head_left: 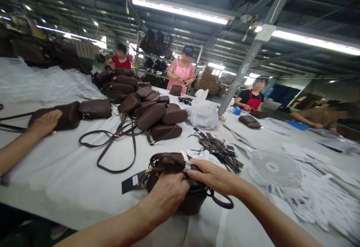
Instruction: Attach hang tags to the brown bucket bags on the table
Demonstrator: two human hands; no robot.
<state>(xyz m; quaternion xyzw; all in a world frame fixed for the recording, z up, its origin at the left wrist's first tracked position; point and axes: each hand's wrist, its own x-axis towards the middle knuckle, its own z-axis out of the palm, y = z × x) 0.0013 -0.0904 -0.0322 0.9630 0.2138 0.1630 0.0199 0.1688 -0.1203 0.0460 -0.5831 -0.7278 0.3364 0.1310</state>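
Holding a dark brown, rounded leather bag [194, 204] between both hands, over the near part of the white tabletop [70, 179]. Pinching a coiled dark brown leather strap [168, 161] near a white wrapping band [187, 165] with the fingers of the right hand [210, 173]. Keeping the left hand [171, 187] curled against the bag, just below the coil; cannot tell hidden fingers as gripping or not. Beside the left hand, showing a black rectangular tag [129, 184]. To the right, can see a round white plastic fan [277, 168] near loose white strips [329, 198]. Just beyond the bag, can see a heap of black tags with cords [222, 151]. Farther, can see piled dark brown leather bags [150, 115], and at left a co-worker's hand [46, 122] resting on another dark brown bag [69, 115]. Past these, can see a crumpled white plastic bag [204, 113], then a person in a pink apron [180, 72] and, behind, stacked brown cardboard boxes [208, 82].
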